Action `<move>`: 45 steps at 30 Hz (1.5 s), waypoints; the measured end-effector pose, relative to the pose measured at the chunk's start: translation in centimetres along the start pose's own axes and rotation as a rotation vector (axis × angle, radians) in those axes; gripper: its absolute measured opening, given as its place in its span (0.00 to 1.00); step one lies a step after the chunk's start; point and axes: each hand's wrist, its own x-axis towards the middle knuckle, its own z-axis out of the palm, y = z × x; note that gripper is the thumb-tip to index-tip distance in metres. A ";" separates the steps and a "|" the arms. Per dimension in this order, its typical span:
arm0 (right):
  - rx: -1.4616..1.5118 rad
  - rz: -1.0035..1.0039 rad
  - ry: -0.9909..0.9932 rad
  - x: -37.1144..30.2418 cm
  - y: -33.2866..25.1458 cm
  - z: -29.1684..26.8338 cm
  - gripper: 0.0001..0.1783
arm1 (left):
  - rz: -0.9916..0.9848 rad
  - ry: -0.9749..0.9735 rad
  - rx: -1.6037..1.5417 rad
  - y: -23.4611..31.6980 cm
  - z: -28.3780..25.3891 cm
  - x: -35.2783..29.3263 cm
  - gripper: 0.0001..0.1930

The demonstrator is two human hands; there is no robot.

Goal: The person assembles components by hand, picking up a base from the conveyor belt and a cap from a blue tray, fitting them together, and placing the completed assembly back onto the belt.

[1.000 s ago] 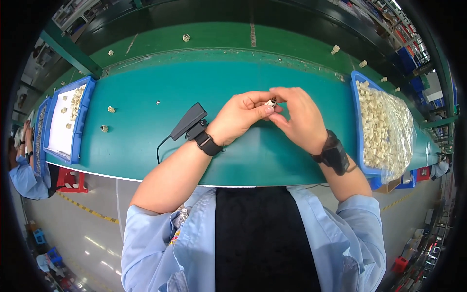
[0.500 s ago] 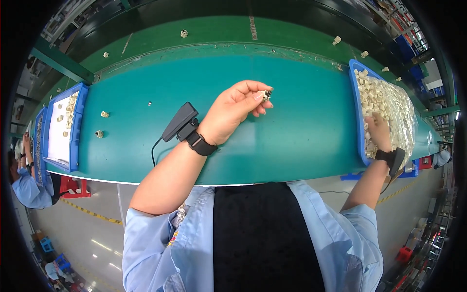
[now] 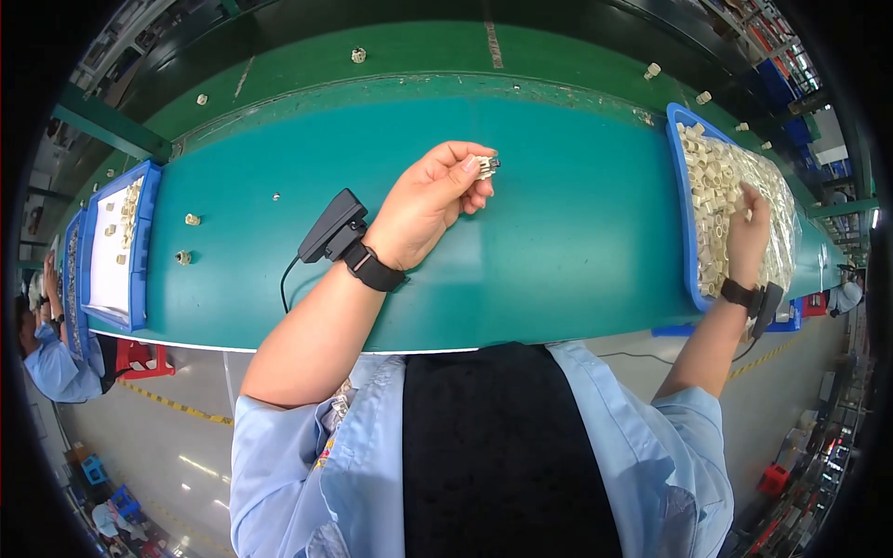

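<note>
A small cream plastic fitting with dark metal parts [image 3: 486,167] is pinched between the thumb and fingers of my left hand [image 3: 430,203], held above the middle of the green work surface. On the right, my right hand [image 3: 749,240] is over a blue bin [image 3: 690,223] heaped with cream plastic caps [image 3: 712,177]. Its fingers are curled together, and whatever they may hold is too small to make out. Clear plastic bagging [image 3: 777,205] covers the right part of that heap. Both wrists wear black straps with a device on them.
Two loose fittings [image 3: 193,219] lie on the left of the green surface [image 3: 558,270]. Beyond them, a blue tray [image 3: 139,270] lined in white holds several fittings. More pieces sit along the far green strip [image 3: 419,58]. A co-worker [image 3: 60,358] works at far left.
My right hand has lifted from low among the caps and moved farther back over the bin, its fingers now upward. My left hand still holds the fitting, turned slightly and shifted left.
</note>
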 end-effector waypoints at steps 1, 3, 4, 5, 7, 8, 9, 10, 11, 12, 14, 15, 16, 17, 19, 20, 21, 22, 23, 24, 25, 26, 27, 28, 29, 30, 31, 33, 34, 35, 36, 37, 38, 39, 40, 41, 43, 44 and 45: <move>-0.007 0.004 0.004 -0.1 -1.1 -0.1 0.20 | -0.003 -0.008 -0.003 0.0 0.0 0.0 0.12; 0.350 0.078 0.040 -0.3 -3.9 1.0 0.24 | -0.005 0.021 0.062 0.1 -0.1 -0.5 0.12; 0.342 0.078 0.041 -0.4 -5.3 1.0 0.24 | -0.010 0.027 0.088 0.1 -0.1 -0.4 0.12; 0.602 0.095 -0.029 -0.6 -6.8 1.0 0.24 | -0.012 0.022 0.083 0.0 -0.1 -0.2 0.12; 0.933 0.071 -0.173 -0.9 -10.2 1.4 0.25 | -0.021 0.007 0.096 0.1 0.0 -0.2 0.12; 1.003 0.032 -0.246 -1.1 -11.8 2.0 0.25 | -0.026 0.003 0.106 0.2 0.1 -0.3 0.12; 1.003 0.033 -0.244 -1.4 -13.3 2.6 0.25 | -0.027 0.002 0.107 0.2 0.2 -0.2 0.12; 1.123 0.034 -0.348 -1.7 -14.7 3.3 0.26 | -0.027 -0.009 0.092 0.2 0.3 -0.1 0.12; 1.252 0.031 -0.468 -2.0 -16.2 4.4 0.26 | -0.023 -0.004 0.078 0.2 0.2 -0.4 0.12; 1.255 0.028 -0.468 -2.2 -17.5 4.9 0.26 | -0.019 -0.015 0.063 0.3 0.4 -0.3 0.13; 1.441 0.069 -0.723 -2.6 -19.7 6.2 0.26 | -0.009 -0.004 0.018 0.3 0.9 -0.4 0.13; 1.447 0.064 -0.728 -2.9 -20.6 6.9 0.26 | -0.003 0.003 -0.031 0.3 1.1 -0.4 0.13; 1.476 0.089 -0.790 -3.3 -21.5 7.5 0.25 | 0.003 0.009 -0.079 0.3 1.3 -0.4 0.13; 1.503 0.113 -0.850 -3.6 -22.4 7.9 0.25 | 0.009 0.013 -0.076 0.3 1.3 -0.4 0.13; 1.531 0.128 -0.915 -4.2 -23.5 8.8 0.24 | 0.009 0.010 -0.119 0.5 1.2 -0.5 0.12; 1.459 0.087 -0.873 -4.5 -23.8 9.2 0.24 | 0.010 0.008 -0.140 0.6 1.1 -0.5 0.12; 1.388 0.048 -0.829 -4.7 -24.1 9.6 0.23 | 0.017 0.011 -0.138 0.6 0.9 -0.4 0.12; 1.315 0.012 -0.788 -4.9 -24.3 9.8 0.23 | 0.018 0.043 -0.125 0.5 0.8 -0.4 0.13; 1.316 0.007 -0.795 -5.0 -24.4 9.9 0.23 | 0.018 0.075 -0.113 0.4 0.7 -0.5 0.13; 1.221 -0.040 -0.782 -5.1 -24.4 10.0 0.23 | 0.016 0.107 -0.101 0.4 0.7 -0.5 0.13; 1.126 -0.085 -0.768 -5.1 -24.3 10.0 0.22 | 0.018 0.111 -0.104 0.3 0.6 -0.4 0.13; 1.031 -0.129 -0.751 -5.1 -24.2 10.1 0.22 | 0.027 0.114 -0.102 0.3 0.5 -0.4 0.13; 1.030 -0.127 -0.753 -5.0 -24.1 10.0 0.22 | 0.034 0.114 -0.099 0.3 0.4 -0.3 0.13; 0.934 -0.196 -0.753 -4.8 -24.1 10.0 0.21 | 0.040 0.114 -0.096 0.3 0.4 -0.2 0.13; 0.836 -0.263 -0.751 -4.6 -24.0 9.9 0.20 | 0.037 0.115 -0.097 0.3 0.5 -0.3 0.13; 0.738 -0.328 -0.747 -4.5 -23.9 9.9 0.19 | 0.022 0.096 -0.084 0.3 0.6 -0.4 0.13; 0.739 -0.324 -0.748 -4.6 -23.6 10.1 0.19 | 0.008 0.076 -0.071 0.3 0.8 -0.4 0.13; 0.985 -0.036 -0.848 -4.7 -23.0 10.6 0.17 | -0.009 0.056 -0.058 0.2 0.8 -0.4 0.13; 1.103 0.114 -0.892 -4.8 -22.9 10.7 0.16 | 0.011 0.049 -0.046 0.3 0.6 -0.4 0.13; 1.104 0.117 -0.892 -4.8 -22.6 10.8 0.16 | 0.031 0.042 -0.033 0.3 0.5 -0.4 0.13; 1.201 0.077 -0.846 -4.6 -22.6 10.6 0.15 | 0.051 0.035 -0.021 0.3 0.4 -0.3 0.13; 1.299 0.034 -0.798 -4.4 -22.8 10.3 0.15 | 0.048 0.037 -0.022 0.3 0.3 -0.2 0.13; 1.395 -0.009 -0.747 -4.3 -22.9 10.2 0.15 | 0.047 0.047 -0.021 0.4 0.3 -0.2 0.13; 1.396 -0.006 -0.749 -4.4 -22.9 10.1 0.15 | 0.046 0.057 -0.020 0.4 0.4 -0.1 0.12; 1.296 -0.080 -0.706 -4.4 -22.9 10.1 0.14 | 0.045 0.067 -0.019 0.5 0.4 -0.1 0.12; 1.195 -0.152 -0.662 -4.5 -22.9 10.0 0.14 | 0.044 0.069 -0.019 0.4 0.4 -0.1 0.12; 1.094 -0.218 -0.620 -4.7 -22.9 9.8 0.14 | 0.044 0.070 -0.036 0.3 0.4 -0.1 0.11; 1.018 -0.253 -0.617 -4.7 -23.1 9.5 0.13 | 0.045 0.071 -0.045 0.3 0.5 -0.2 0.11; 0.941 -0.288 -0.615 -4.6 -23.2 9.2 0.13 | 0.044 0.073 -0.046 0.3 0.5 -0.2 0.11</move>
